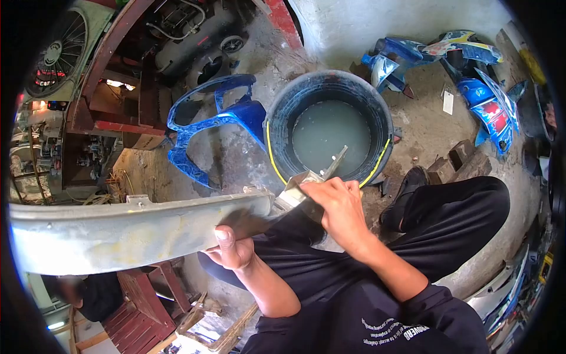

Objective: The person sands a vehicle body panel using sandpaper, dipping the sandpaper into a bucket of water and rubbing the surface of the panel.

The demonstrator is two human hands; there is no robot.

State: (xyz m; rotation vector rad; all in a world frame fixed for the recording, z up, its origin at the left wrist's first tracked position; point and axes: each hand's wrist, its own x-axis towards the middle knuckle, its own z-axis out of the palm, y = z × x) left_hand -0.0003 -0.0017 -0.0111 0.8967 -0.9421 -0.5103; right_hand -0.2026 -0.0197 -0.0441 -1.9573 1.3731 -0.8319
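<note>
A long grey vehicle body panel (159,233) with patchy, scuffed paint stretches from the left edge to the middle of the view, above my lap. My left hand (233,251) grips its lower edge, thumb on the outer face and the other fingers mostly hidden. At the panel's narrow, bracketed end (289,197), my right hand (337,203) presses down with its fingers bent together. Whatever may lie under those fingers is hidden. Just beyond them stands a black bucket (280,112) of cloudy water (330,133), with a yellow handle.
A scuffed blue plastic frame (203,122) lies on the concrete floor left of the bucket. Several blue fairing pieces (486,106) rest by the wall at right, near wooden blocks (463,162). A red bench (138,301) and a person's dark sleeve (103,301) appear lower left.
</note>
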